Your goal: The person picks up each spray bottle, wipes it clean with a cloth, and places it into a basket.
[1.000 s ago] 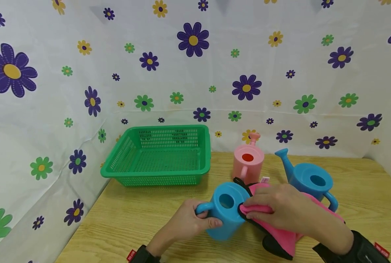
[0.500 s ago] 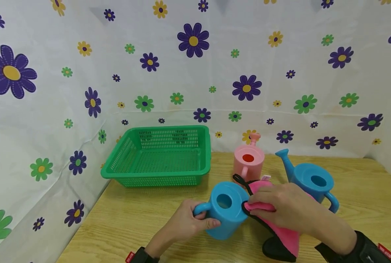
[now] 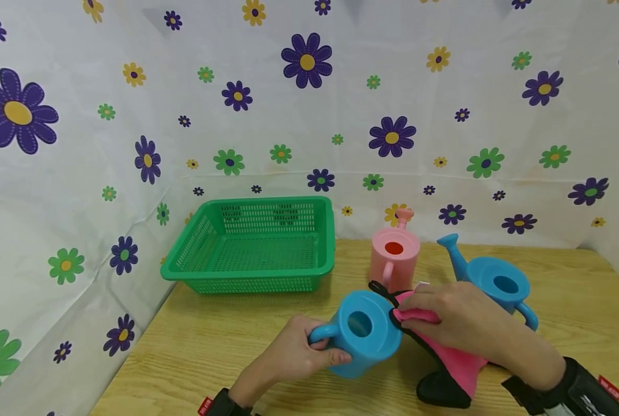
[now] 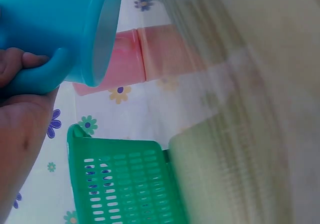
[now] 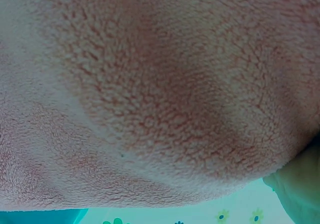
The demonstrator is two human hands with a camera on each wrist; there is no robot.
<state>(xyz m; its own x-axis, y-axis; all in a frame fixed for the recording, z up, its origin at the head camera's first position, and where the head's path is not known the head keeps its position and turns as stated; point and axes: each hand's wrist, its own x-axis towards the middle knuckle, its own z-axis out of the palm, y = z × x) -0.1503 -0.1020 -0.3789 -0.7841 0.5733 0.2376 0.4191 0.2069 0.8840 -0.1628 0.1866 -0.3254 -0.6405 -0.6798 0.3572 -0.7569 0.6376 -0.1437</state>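
Observation:
In the head view my left hand [image 3: 301,351] grips the handle of a blue watering can [image 3: 369,349], its thumb against the can's side. The can leans a little, its round top hole facing up. My right hand [image 3: 455,315] pinches a folded edge of a pink cloth [image 3: 460,367] with black trim, right at the can's right rim. The can's spout is hidden in this view. The left wrist view has the same blue can [image 4: 55,24] close up with its handle in my fingers. Fuzzy cloth [image 5: 150,109] fills most of the right wrist view.
A pink watering can [image 3: 395,260] stands behind the cloth. Another blue watering can [image 3: 496,277] is to the right, partly behind my right hand. At the back left of the wooden table [image 3: 226,329] sits a green basket [image 3: 247,274], against a flower-patterned sheet [image 3: 267,133].
My right hand has shifted slightly to the right with the cloth, away from the can's front side toward its rim. The can in my left hand has tipped slightly.

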